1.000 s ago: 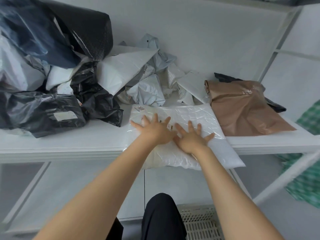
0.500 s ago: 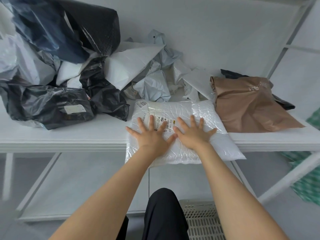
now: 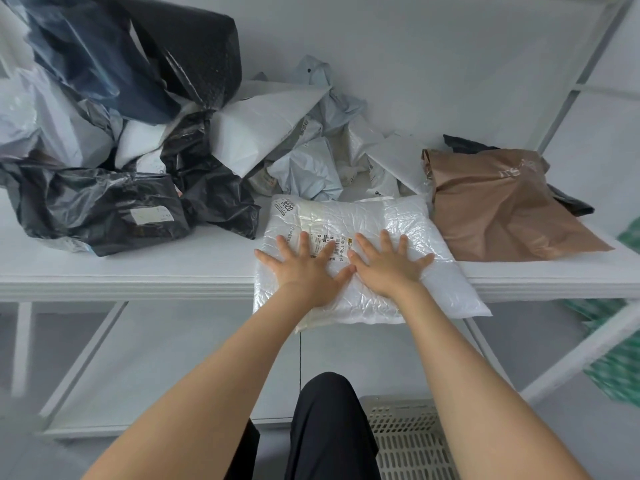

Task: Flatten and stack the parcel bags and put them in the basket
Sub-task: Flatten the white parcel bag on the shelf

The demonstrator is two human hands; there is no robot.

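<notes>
A white padded parcel bag [image 3: 408, 223] with a printed label lies on the white table [image 3: 138, 268], its near end hanging over the front edge. My left hand [image 3: 304, 268] and my right hand [image 3: 388, 265] press flat on it side by side, fingers spread, thumbs nearly touching. A flattened brown parcel bag [image 3: 502, 209] lies just to its right. A slotted pale basket [image 3: 408, 441] stands on the floor below, partly hidden by my right forearm.
A crumpled heap of black parcel bags [image 3: 114, 209] fills the table's left. Rumpled white and grey bags [image 3: 277, 133] are piled behind the white one. A black bag's edge [image 3: 568, 202] pokes out under the brown one. Green checked fabric [image 3: 620, 362] is at right.
Both hands have slid toward me on the white bag and moved slightly apart, fingers spreading wider. The view has shifted a little, so the scene sits further right.
</notes>
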